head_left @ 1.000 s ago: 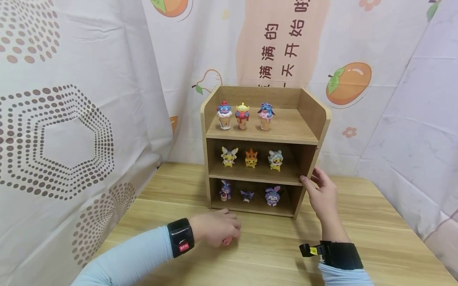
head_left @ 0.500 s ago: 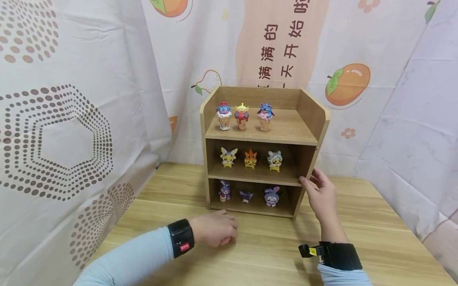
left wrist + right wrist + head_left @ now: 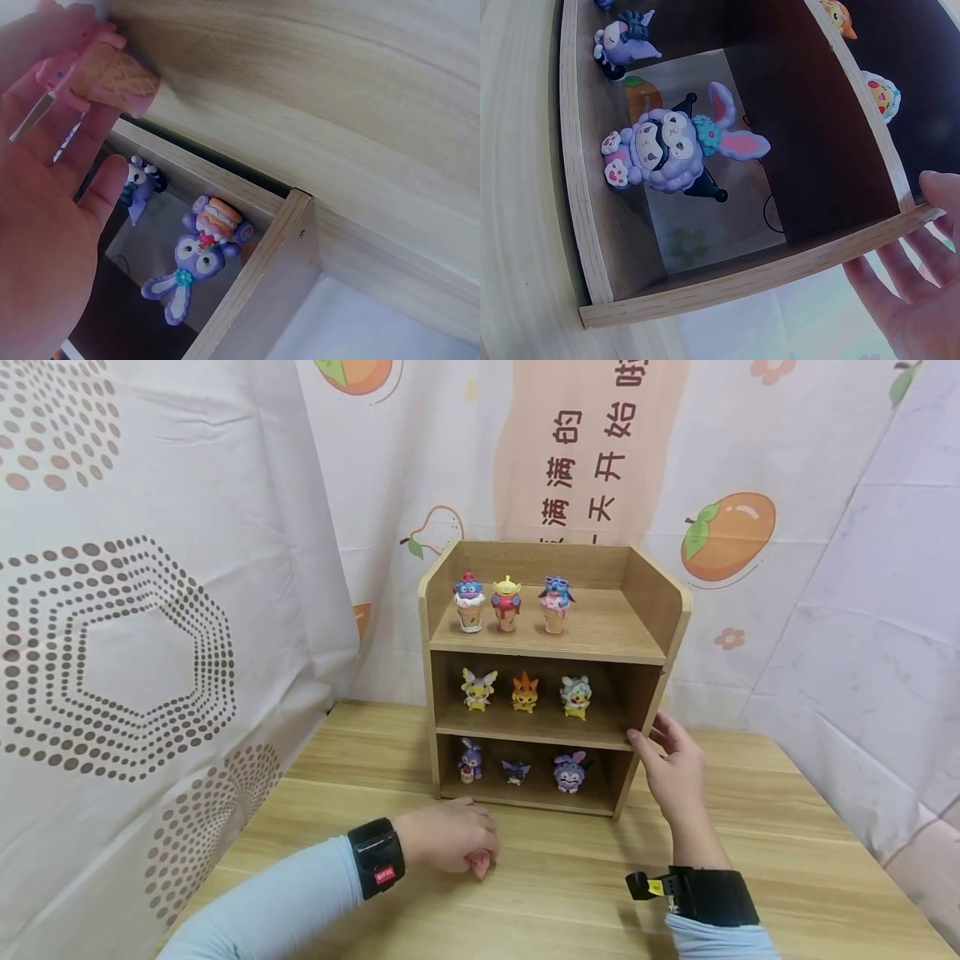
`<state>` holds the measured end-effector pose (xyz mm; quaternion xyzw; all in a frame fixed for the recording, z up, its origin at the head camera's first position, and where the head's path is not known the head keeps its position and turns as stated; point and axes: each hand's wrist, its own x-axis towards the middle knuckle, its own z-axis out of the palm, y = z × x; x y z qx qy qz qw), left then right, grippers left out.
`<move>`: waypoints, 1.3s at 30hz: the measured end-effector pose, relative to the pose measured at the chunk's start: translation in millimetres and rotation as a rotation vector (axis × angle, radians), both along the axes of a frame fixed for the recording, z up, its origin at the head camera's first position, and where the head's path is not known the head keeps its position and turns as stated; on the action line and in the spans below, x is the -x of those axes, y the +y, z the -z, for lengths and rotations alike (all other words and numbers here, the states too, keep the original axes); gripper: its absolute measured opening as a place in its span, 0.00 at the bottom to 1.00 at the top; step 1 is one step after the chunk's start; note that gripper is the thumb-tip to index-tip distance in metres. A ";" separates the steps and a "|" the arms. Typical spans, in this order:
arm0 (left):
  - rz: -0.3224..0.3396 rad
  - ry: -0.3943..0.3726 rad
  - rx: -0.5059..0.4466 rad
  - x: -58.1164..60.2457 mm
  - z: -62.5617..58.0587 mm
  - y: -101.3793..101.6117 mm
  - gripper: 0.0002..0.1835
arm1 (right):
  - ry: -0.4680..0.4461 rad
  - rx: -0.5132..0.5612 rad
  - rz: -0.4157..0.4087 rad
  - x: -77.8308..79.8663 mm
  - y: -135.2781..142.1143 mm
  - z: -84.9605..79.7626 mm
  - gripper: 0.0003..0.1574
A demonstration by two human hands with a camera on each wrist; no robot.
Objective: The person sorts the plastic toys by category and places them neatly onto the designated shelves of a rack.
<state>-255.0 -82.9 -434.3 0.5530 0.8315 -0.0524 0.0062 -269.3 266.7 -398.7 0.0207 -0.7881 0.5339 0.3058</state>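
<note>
Tilted up since a moment ago, the left hand [image 3: 448, 839] grips a pink cone toy [image 3: 478, 862] on the table [image 3: 570, 893]. Right hand [image 3: 675, 768], fingers straight, touches the shelf [image 3: 651, 602]'s right side.

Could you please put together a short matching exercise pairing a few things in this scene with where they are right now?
Things:
1. pink cone figurine
2. green alien figurine
3. orange figurine
4. purple rabbit figurine

Places:
A. bottom shelf, right end
B. top shelf, middle
C. held in the left hand over the table
D. middle shelf, middle

Pairs: 1-C, 2-B, 3-D, 4-A
</note>
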 end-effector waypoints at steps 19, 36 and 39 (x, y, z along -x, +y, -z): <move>0.011 -0.099 -0.142 7.3 -10.1 -1.5 0.08 | 0.010 0.016 -0.009 -0.1 -0.2 0.0 0.32; -0.036 -0.180 -0.354 9.5 -29.4 -3.1 0.14 | 0.011 0.005 -0.004 0.9 0.5 1.4 0.32; -0.046 -0.197 -0.401 9.5 -34.0 -1.3 0.15 | 0.019 0.001 -0.006 1.1 0.7 1.5 0.32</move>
